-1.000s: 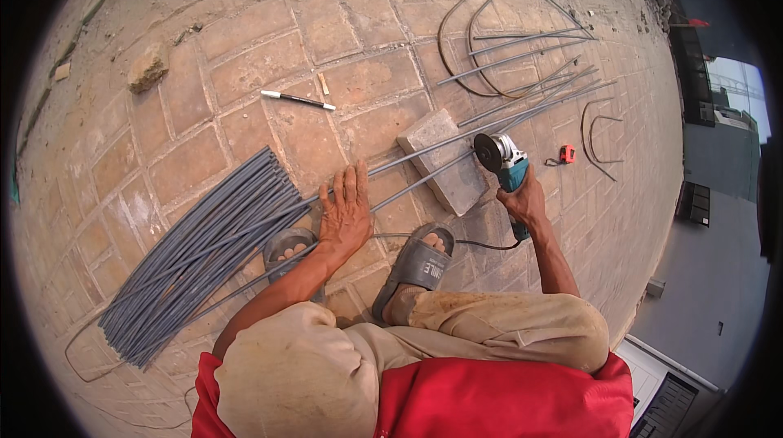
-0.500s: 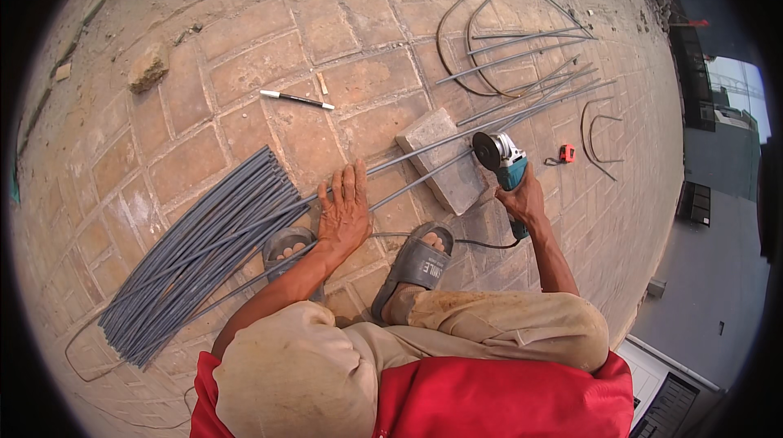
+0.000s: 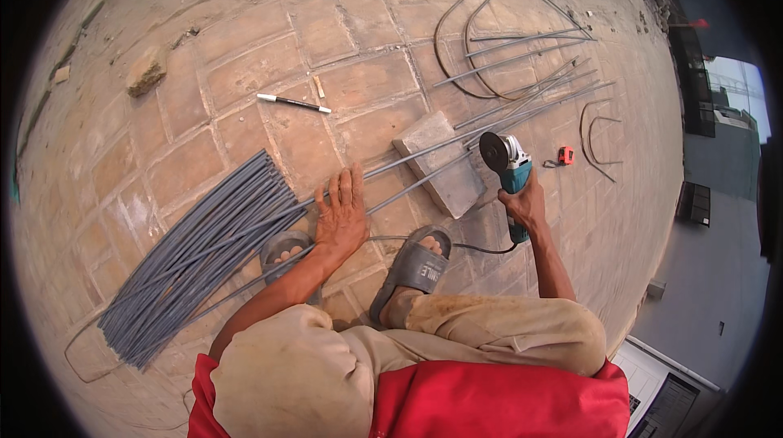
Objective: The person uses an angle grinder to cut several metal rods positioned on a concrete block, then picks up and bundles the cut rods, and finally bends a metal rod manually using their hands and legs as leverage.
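My left hand [image 3: 341, 218] lies with fingers stretched out on a steel rod [image 3: 390, 167] that runs diagonally over a grey concrete block [image 3: 440, 185]; a second rod runs lower, also across the block. My right hand [image 3: 528, 197] is closed round a teal angle grinder [image 3: 516, 173], whose black disc is beside the block's right end, close to the rods; whether it touches them I cannot tell. Its black cord runs left past my sandalled right foot [image 3: 420, 267]. A bundle of grey rods [image 3: 196, 258] lies at the left, reaching to my left foot.
A black-and-white marker [image 3: 294, 103] lies above the rods, a red tape measure [image 3: 565, 157] right of the grinder. Bent bars [image 3: 440, 55] lie on the brick paving at the upper right. A rubble lump [image 3: 148, 71] is at the upper left; a grey wall [image 3: 710, 258] stands at the right.
My right hand and the grinder have shifted slightly to the right in the last half second. My left hand keeps its place on the rod.
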The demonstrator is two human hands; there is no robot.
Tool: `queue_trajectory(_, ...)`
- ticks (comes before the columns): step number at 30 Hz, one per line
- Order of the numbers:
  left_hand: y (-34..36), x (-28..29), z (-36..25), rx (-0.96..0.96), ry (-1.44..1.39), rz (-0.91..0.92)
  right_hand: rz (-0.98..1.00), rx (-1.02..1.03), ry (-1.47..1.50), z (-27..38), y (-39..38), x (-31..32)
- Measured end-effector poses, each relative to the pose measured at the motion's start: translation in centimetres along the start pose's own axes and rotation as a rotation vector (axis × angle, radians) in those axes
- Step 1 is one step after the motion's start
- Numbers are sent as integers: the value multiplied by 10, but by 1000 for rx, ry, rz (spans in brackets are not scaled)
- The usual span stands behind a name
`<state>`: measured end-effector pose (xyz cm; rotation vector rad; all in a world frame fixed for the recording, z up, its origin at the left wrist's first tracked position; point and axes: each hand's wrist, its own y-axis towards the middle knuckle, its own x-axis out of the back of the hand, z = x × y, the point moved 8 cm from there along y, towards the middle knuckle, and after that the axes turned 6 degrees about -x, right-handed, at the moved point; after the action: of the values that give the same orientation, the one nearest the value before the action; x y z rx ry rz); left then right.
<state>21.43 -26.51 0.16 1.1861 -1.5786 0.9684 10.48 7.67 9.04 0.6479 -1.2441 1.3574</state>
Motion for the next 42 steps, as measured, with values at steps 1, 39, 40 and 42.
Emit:
queue_trajectory(1, 0, 1, 0, -8, 0, -2, -19, 28, -7, 6, 2, 3)
queue_trajectory(39, 1, 2, -1, -15, 25, -13, 47, 0, -115, 20, 20, -5)
queue_trajectory(40, 1, 2, 0, -13, 24, -12, 37, -4, -108, 21, 20, -5)
queue_trajectory(42, 1, 0, -1, -16, 43, -9, 38, -8, -109, 22, 19, -5)
